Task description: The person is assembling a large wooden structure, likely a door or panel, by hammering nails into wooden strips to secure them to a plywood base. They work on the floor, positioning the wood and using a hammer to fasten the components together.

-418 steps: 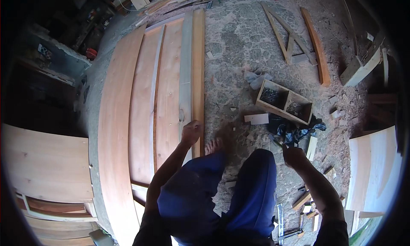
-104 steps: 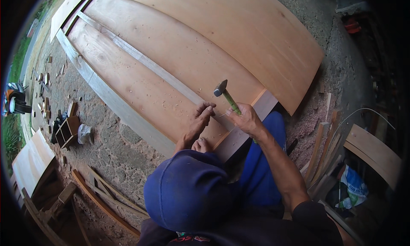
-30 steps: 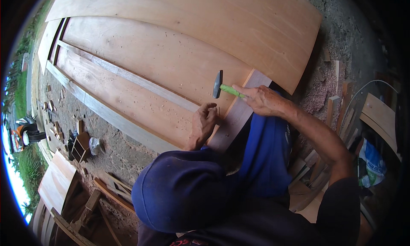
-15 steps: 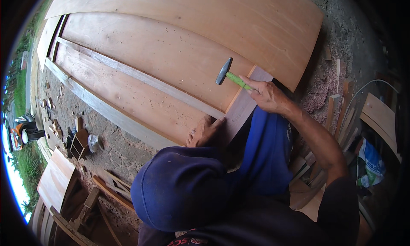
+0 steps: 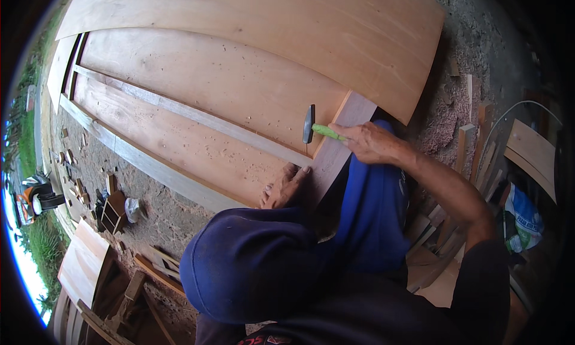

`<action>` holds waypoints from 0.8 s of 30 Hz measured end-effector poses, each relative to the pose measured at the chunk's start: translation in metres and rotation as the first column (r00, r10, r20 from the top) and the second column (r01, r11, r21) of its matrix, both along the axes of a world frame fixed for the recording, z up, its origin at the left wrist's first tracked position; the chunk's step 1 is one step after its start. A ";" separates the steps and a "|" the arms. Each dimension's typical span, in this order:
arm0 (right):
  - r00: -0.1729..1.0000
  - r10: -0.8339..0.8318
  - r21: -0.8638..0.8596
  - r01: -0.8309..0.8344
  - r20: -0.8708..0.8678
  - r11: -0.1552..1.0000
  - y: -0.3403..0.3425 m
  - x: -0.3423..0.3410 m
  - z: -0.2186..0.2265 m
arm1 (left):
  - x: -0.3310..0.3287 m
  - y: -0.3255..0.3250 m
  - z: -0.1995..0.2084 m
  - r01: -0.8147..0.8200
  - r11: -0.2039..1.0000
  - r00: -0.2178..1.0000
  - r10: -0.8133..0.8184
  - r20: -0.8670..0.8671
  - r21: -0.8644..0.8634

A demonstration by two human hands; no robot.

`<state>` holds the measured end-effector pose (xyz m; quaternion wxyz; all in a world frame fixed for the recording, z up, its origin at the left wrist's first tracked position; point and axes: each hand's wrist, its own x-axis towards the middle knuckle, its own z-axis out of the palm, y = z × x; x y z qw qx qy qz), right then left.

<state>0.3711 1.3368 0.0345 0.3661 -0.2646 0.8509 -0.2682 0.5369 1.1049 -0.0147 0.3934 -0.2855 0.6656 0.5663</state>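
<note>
My right hand (image 5: 366,141) grips a hammer (image 5: 309,124) by its green handle. The steel head sits at the top of a thin nail (image 5: 307,150), which stands near the end of a wooden strip (image 5: 230,124). That end butts against a wide crosspiece (image 5: 342,140) of a wooden frame. Just below the joint, my left hand (image 5: 284,186) holds the strip's end, thumb close to the crosspiece and other fingers curled. Part of this hand is hidden behind the blue cloth over my leg (image 5: 251,261).
Under the frame lies a plywood panel (image 5: 251,69) sprinkled with wood chips, and a second sheet (image 5: 269,12) overlaps its far side. Offcuts and a wooden box (image 5: 112,212) lie on the ground at left. Boards (image 5: 465,147) and a plastic bag (image 5: 524,219) are at right.
The hammer has come down onto the nail, its head turning more upright in view. My right hand dropped slightly with it. My left hand stays at the joint.
</note>
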 end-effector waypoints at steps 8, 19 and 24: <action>0.998 -0.041 -0.031 0.042 0.051 0.999 -0.008 -0.002 0.007 | 0.010 0.001 -0.016 -0.031 0.999 0.996 0.034 -0.082 0.035; 0.956 -0.257 -0.042 0.265 0.140 0.963 -0.074 0.024 -0.055 | -0.006 0.000 0.012 0.076 0.994 0.996 -0.079 -0.037 -0.080; 0.973 -0.203 -0.037 0.209 0.111 0.977 -0.084 0.027 -0.064 | -0.011 -0.001 0.024 0.070 0.995 0.996 -0.073 -0.044 -0.068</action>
